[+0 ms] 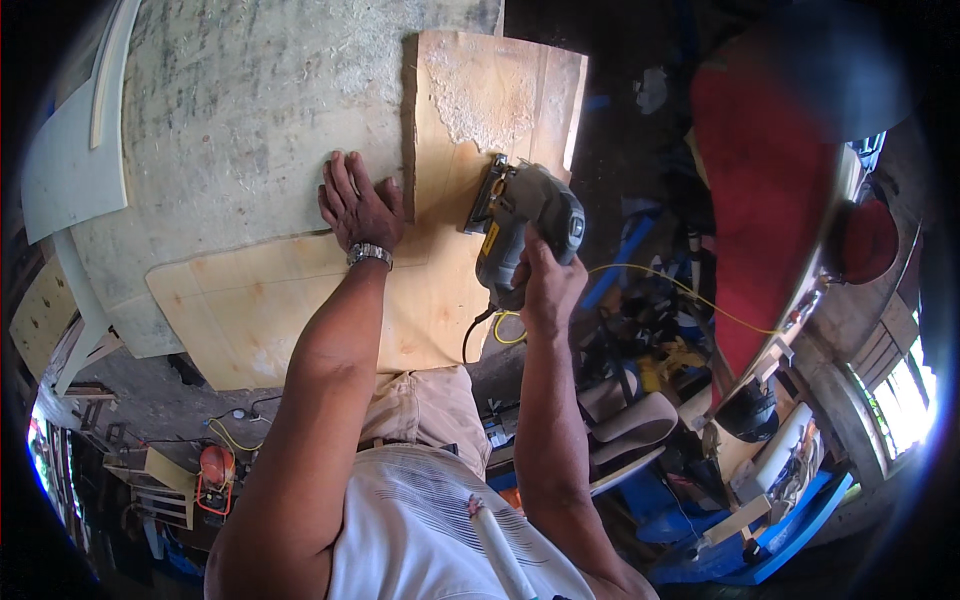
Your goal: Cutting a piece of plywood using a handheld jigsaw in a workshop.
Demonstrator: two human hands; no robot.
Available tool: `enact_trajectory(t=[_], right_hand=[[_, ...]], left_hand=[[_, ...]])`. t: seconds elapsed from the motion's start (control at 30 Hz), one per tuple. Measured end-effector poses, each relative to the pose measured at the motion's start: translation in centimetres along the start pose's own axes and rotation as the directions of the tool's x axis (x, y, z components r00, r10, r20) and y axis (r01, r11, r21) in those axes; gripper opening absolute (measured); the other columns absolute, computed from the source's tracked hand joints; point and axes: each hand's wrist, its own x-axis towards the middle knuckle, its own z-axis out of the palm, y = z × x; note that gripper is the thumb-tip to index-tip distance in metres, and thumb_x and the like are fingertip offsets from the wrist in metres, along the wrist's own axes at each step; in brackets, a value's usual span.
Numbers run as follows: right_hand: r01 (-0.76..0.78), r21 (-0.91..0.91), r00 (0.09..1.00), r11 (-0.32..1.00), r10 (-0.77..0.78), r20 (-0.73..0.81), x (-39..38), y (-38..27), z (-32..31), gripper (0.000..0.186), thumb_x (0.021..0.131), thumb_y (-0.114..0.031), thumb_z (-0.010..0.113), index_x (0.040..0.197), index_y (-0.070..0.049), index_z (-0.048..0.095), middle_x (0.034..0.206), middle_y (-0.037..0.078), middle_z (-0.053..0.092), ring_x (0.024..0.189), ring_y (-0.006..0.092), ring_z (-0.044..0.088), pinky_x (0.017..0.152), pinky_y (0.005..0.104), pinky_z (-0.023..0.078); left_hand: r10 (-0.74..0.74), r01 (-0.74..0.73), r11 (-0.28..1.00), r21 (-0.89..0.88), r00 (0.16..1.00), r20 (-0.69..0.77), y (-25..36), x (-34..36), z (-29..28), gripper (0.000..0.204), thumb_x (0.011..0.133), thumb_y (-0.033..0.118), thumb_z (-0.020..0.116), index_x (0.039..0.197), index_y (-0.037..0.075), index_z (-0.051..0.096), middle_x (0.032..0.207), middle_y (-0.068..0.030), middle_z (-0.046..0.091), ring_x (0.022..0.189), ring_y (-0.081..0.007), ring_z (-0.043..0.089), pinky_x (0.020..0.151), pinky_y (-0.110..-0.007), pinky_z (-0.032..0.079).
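Observation:
My right hand (545, 285) grips the handle of a grey and yellow jigsaw (525, 215) that rests on a pale plywood sheet (270, 310). The saw's base sits at the sheet's upper right part, below a patch of sawdust (480, 95). My left hand (358, 205), with a metal watch on the wrist, lies flat with fingers spread on the plywood and the grey worn bench top (240, 110), just left of a cut edge. A black cord (472, 335) hangs from the saw over the sheet's near edge.
A red board or cushion (765, 190) leans at the right. Below it the floor is crowded with tools, a yellow cable (690, 295), a dark helmet (748, 410) and blue parts. A small orange tool (215, 470) lies at lower left. A white stick (500, 550) juts near my chest.

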Motion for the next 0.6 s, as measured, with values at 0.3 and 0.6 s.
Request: enact_trajectory(t=[0.3,0.6], right_hand=[[0.011,-0.004,1.000,1.000,-0.011,-0.004,0.08,-0.41,0.17,0.025,0.091,-0.023,0.078,0.085,-0.003,0.065,0.063,0.001,0.058,0.048,0.0099,0.054,0.046,0.0269,0.043],[-0.006,0.006,1.000,1.000,0.006,-0.017,0.23,-0.76,0.34,0.023,0.090,-0.018,0.079,0.085,0.000,0.066,0.068,0.005,0.061,0.049,0.0128,0.056,0.044,0.0280,0.044]], left_hand=[[0.001,-0.001,1.000,0.000,1.000,0.013,0.17,0.15,-0.07,0.072,0.093,0.036,0.063,0.153,0.006,0.039,0.164,-0.0159,0.030,0.153,-0.0367,0.025,0.122,-0.057,0.021],[0.000,0.000,1.000,-0.006,1.000,0.011,0.14,0.10,-0.04,0.072,0.093,0.037,0.063,0.153,0.005,0.038,0.164,-0.0170,0.030,0.153,-0.0376,0.026,0.122,-0.057,0.021]])
